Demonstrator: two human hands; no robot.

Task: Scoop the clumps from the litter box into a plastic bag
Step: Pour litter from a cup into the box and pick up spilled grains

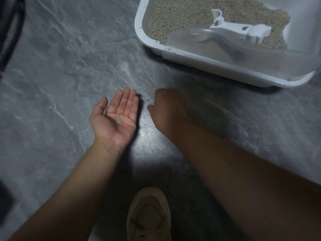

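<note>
The white litter box (139,32) sits at the upper right, filled with beige litter (182,13). A white scoop (234,30) lies on the litter inside it, untouched. My left hand (111,126) is held flat, palm up, just above the floor, with a small pile of litter granules (118,120) resting in the palm. My right hand (167,108) is beside it, palm down, with its fingers curled against the floor and hidden under the hand. A few stray granules (147,100) lie on the floor between the hands. No plastic bag is in view.
The floor is grey, stone-patterned tile (60,75). A translucent front panel (225,54) covers the box's near side. My beige shoe (149,214) is at the bottom centre. Dark objects stand at the left edge (10,32).
</note>
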